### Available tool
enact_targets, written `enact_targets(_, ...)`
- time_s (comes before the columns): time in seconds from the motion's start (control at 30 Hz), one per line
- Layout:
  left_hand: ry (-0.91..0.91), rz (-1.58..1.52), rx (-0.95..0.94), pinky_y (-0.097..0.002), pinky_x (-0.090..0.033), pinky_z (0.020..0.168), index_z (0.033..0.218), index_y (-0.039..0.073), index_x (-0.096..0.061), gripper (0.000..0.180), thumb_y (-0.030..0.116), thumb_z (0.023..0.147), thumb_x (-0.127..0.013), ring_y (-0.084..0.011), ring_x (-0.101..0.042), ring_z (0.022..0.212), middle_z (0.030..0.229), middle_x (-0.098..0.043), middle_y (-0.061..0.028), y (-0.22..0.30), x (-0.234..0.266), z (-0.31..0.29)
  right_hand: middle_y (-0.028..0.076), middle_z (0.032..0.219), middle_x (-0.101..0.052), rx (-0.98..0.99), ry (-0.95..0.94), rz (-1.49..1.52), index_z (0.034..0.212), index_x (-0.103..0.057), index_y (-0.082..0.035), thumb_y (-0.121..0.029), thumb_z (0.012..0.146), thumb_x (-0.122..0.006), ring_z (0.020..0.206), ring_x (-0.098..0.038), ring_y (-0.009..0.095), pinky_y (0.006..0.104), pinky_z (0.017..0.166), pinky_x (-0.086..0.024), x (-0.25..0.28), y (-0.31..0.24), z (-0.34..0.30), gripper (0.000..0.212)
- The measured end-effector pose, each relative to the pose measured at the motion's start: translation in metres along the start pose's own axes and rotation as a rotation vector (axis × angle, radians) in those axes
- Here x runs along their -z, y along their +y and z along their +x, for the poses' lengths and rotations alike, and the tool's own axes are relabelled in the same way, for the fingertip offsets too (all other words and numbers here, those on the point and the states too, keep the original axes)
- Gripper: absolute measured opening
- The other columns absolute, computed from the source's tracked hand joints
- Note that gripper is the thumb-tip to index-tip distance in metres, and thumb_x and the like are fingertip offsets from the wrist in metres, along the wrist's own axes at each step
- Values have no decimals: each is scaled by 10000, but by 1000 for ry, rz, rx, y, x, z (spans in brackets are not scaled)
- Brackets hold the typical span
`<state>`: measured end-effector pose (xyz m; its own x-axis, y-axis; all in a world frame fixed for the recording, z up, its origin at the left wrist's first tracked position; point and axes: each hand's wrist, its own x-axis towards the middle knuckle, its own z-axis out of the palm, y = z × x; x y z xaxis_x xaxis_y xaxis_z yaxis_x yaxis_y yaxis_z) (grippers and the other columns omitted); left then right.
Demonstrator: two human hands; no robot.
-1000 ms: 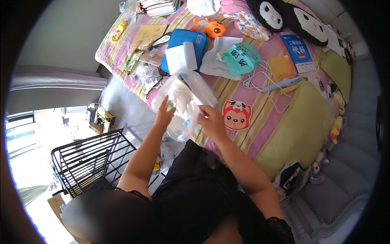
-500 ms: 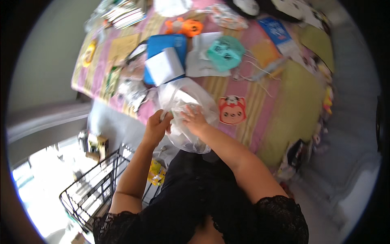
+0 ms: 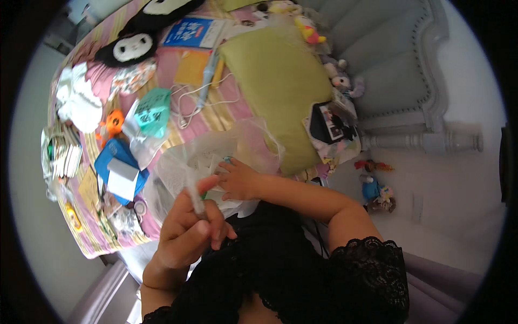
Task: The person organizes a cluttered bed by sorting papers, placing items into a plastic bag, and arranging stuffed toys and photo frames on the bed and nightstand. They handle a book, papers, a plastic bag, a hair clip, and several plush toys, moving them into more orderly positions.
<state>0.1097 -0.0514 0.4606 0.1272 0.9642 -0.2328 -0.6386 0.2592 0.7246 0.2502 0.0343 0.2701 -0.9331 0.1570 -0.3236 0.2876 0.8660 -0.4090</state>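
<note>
Bed (image 3: 178, 116) with pink striped cover, strewn with small items. At the far left, 9 o'clock: a stack of booklets (image 3: 60, 154); just above it, a white cloth (image 3: 81, 102). Toward 10 o'clock: a blue box (image 3: 116, 162) with a white card lying on it, an orange toy (image 3: 112, 123) close above it, and a teal pouch (image 3: 152, 110) on clear wrapping to its right. At 11 o'clock: a black-and-white plush (image 3: 132, 48). At 12 o'clock: a blue book (image 3: 195, 32), a yellow sheet below it, and a white cable (image 3: 199, 97) looped over the cover. Centre: a clear plastic bag (image 3: 205, 156), crumpled, lying at the near edge of the bed. Left hand (image 3: 189, 229), at 7 o'clock of the bag, grip closed on a gathered fold of the bag's film. Right hand (image 3: 240, 181), fingers spread flat and pressed on the bag's lower part, grip open, holding nothing. Right of centre, 1 o'clock: a green pillow (image 3: 280, 86). At 3 o'clock: small plush toys (image 3: 377, 189) on the floor beside a grey upholstered headboard (image 3: 399, 70).
</note>
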Motion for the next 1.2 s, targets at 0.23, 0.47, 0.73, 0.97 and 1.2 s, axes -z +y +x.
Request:
enact_targets(0.23, 500, 19, 16, -287, -484, 596, 1174, -7, -436, 360, 176, 878, -532, -87, -448, 506, 623, -434, 7, -71, 65, 103, 85, 977, -618, -175, 521, 198, 938, -619, -69, -248, 802, -583, 959, -547, 300, 409, 802, -427, -31, 92, -75, 227)
enact_targets(0.47, 653, 306, 64, -220, -462, 576, 1065, 48, -526, 213, 154, 881, -537, -44, -444, 519, 633, -450, 43, -116, 79, 129, 119, 783, -605, -828, 1359, 520, 880, -639, -43, -110, 791, -609, 719, -588, 225, 314, 655, -462, -46, 182, -183, 116)
enact_targets(0.73, 697, 359, 40, -226, -456, 625, 1047, 12, -527, 202, 112, 872, -538, -86, -524, 633, 742, -544, -14, -115, 71, 143, 181, 968, -613, -1838, 1357, 680, 967, -625, 6, -267, 807, -618, 919, -574, 313, 419, 797, -440, -147, 404, -315, 317)
enact_targets(0.97, 730, 432, 56, -213, -441, 640, 1055, 20, -519, 213, 102, 862, -548, -89, -537, 662, 765, -576, -33, -128, 58, 149, 177, 1024, -613, -1704, 1095, 1250, 951, -627, 50, -305, 726, -721, 943, -569, 282, 418, 794, -424, -141, 472, -339, 430)
enact_targets(1.2, 718, 492, 121, -226, -446, 656, 1068, 8, -507, 252, 120, 851, -572, -108, -540, 669, 776, -582, -48, -137, 47, 152, 46, 790, -585, -1563, 1165, 1989, 856, -614, -42, -224, 734, -735, 676, -525, 178, 344, 605, -409, -109, 457, -339, 250)
